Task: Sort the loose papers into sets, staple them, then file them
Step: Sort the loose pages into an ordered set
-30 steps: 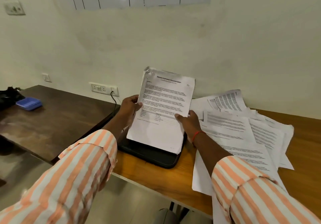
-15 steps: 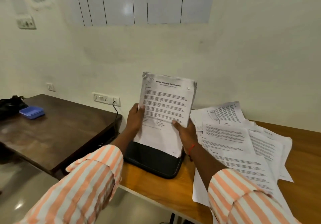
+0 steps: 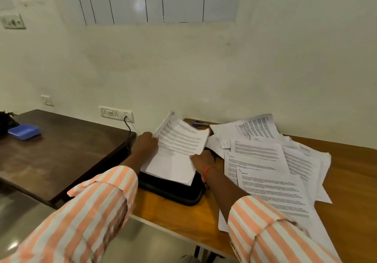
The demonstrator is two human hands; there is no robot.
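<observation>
A stapled set of printed papers (image 3: 179,146) lies tilted low over a black file folder (image 3: 175,191) at the left end of the light wooden desk (image 3: 350,173). My left hand (image 3: 143,146) grips the set's left edge. My right hand (image 3: 202,160) holds its lower right edge, fingers under the sheets. The set's top pages bow upward toward the wall. To the right, several loose printed sheets (image 3: 265,160) spread overlapping across the desk. A small blue-purple object (image 3: 199,123), perhaps a stapler, peeks out behind the held set.
A dark brown table (image 3: 61,150) adjoins on the left, with a blue lidded box (image 3: 24,132) and a black item (image 3: 5,120) at its far left. A wall socket (image 3: 116,113) with a black cable (image 3: 128,130) sits behind. The wall is close behind both tables.
The stapled set, held upright before, has come down and leaned back toward the black folder. Both hands went down with it, still holding its edges.
</observation>
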